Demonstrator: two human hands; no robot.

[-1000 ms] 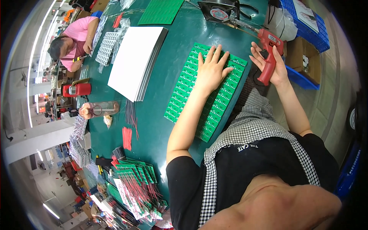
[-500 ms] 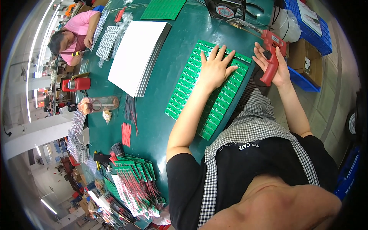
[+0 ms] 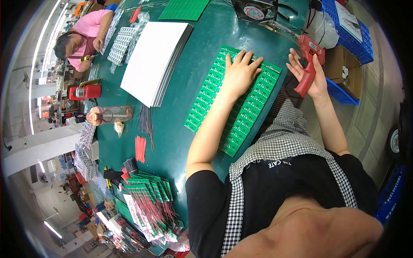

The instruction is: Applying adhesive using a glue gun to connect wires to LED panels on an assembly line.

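Note:
Two green printed circuit board panels (image 3: 243, 112) lie side by side on the bench, covered in rows of small white-marked units. My left hand (image 3: 241, 76) rests over their far part, fingers spread and slightly bent, thumb mostly hidden. Off the bench's right edge, my right hand (image 3: 317, 81) holds a red soldering gun (image 3: 306, 74). Its grip lies across the palm under my thumb, while the other fingers stay loosely extended. The gun's metal tip points left, toward a small black fan (image 3: 254, 12) at the far edge.
A stack of white sheets (image 3: 155, 62) lies left of the panels. Red wires (image 3: 140, 148), a bottle (image 3: 109, 115) and wired green boards (image 3: 148, 193) sit further left. Blue crates (image 3: 356, 36) and a cardboard box (image 3: 344, 69) stand at right. A co-worker in pink (image 3: 88, 30) sits opposite.
My left hand's fingers have drawn closer together and bent, its thumb tucking out of sight. The soldering gun and right hand have shifted slightly to the right.

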